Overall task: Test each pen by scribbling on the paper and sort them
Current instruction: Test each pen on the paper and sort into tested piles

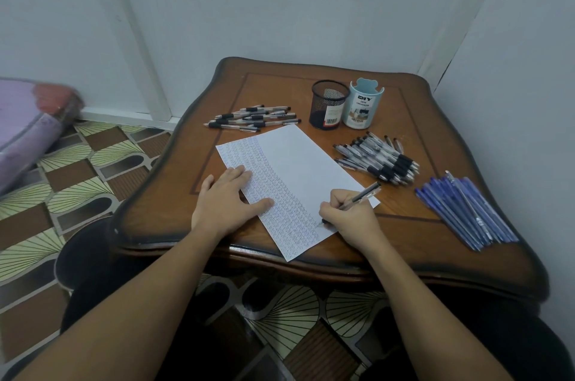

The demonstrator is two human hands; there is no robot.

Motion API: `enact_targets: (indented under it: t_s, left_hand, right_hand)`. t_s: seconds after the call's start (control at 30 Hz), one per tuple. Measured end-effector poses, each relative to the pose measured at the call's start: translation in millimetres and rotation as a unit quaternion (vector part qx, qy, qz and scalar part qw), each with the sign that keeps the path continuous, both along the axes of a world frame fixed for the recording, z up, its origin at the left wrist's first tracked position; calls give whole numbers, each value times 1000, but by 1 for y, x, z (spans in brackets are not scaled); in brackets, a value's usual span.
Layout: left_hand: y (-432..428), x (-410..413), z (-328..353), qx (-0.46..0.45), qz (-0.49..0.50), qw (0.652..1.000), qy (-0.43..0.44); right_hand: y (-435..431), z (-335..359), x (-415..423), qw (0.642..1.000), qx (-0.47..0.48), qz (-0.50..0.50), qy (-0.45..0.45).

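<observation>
Right hand point(348, 218) grips a pen point(357, 198) between thumb and fingers, tip down on the paper point(298, 162) at the near end of the sheet, barrel slanting up and away to the right; left hand point(227, 203) lies flat with fingers straight, pressing the sheet's left edge, thumb stretched across the scribbled rows. The sheet runs at an angle between the two hands, its left half packed with small scribbles, the strip beyond the right hand blank. Just past the left hand's fingertips, a loose heap of black-grip pens point(255, 119) on the table point(155, 209). Beyond the right hand, a thicker pile of clear pens point(379, 156) with black grips, tips pointing right. Further out to the right of that hand, a fan of blue pens point(466, 212). Behind the paper, past both hands, a black mesh cup point(329, 105) stands touching a pale blue organiser tub point(362, 106), both upright. Far off to the left of the left hand, a purple bundle point(28, 131) on the patterned floor point(77, 169)
</observation>
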State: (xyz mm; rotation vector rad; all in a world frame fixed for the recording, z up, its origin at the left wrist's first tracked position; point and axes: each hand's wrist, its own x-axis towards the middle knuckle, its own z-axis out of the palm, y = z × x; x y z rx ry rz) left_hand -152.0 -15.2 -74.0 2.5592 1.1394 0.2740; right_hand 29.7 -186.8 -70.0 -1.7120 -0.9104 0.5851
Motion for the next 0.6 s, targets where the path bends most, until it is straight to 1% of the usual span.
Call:
enact_targets:
  t_s: [0.1, 0.6]
  left_hand:
    - [0, 0, 1, -3, 1, 1000, 1]
    - [0, 0, 0, -4, 6, 1000, -4]
  right_hand:
    - [-1, 1, 1, 1000, 1, -7, -9]
    - [-1, 1, -2, 1000, -5, 6, 2]
